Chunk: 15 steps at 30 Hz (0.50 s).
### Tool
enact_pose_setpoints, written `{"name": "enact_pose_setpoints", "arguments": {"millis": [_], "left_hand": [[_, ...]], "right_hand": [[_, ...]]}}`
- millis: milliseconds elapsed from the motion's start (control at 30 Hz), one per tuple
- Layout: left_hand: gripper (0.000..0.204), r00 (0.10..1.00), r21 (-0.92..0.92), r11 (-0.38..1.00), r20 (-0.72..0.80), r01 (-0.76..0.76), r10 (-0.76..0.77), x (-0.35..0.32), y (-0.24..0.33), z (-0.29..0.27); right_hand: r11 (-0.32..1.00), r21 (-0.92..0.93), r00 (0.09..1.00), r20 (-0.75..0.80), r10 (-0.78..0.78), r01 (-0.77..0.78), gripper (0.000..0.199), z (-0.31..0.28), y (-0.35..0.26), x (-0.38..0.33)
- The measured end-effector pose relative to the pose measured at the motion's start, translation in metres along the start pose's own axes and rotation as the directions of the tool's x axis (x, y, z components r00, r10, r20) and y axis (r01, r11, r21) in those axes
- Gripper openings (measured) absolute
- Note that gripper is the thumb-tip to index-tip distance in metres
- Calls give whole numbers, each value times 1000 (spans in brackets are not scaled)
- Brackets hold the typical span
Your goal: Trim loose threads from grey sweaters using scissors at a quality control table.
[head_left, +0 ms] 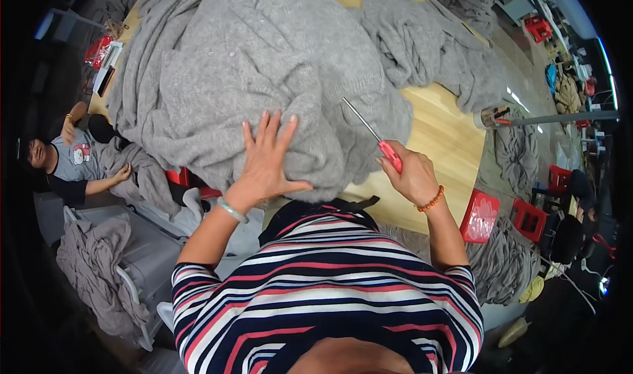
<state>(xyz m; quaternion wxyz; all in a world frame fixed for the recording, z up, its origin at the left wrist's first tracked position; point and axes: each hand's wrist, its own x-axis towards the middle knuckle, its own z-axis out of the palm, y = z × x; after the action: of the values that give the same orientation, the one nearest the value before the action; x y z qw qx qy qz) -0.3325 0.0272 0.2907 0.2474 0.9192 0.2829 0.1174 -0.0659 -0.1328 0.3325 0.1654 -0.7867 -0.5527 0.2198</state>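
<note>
Two hands work: left hand [267, 159] flat and open on one grey sweater [264, 70] covering the worktop [442, 136], right hand [412, 176] gripping one red-handled tool [372, 133].

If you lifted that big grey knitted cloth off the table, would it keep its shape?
Probably not: the grey knitted cloth lies in soft folds and hangs over the table edge, so it likely sags. It bunches under the left hand, so pushing would likely wrinkle it.

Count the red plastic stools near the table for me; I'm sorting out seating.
4 clearly: two at the table's right, one further right, one far up the aisle. Red under the grey knitwear at left may be more, mostly hidden.
</note>
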Motion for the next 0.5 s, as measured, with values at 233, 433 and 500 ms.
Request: {"name": "enact_pose_setpoints", "arguments": {"millis": [233, 433, 500], "left_hand": [[79, 964, 221, 958, 153, 182, -219, 21, -8, 29], [38, 552, -432, 901, -741, 44, -383, 15, -58, -105], [37, 356, -413, 891, -874, -189, -329, 21, -51, -149]], "right_hand": [[999, 23, 997, 57, 45, -47, 35, 5, 21, -24], [998, 13, 999, 9, 54, -54, 31, 2, 37, -42], [996, 24, 996, 32, 85, -86, 32, 5, 41, -42]]}}
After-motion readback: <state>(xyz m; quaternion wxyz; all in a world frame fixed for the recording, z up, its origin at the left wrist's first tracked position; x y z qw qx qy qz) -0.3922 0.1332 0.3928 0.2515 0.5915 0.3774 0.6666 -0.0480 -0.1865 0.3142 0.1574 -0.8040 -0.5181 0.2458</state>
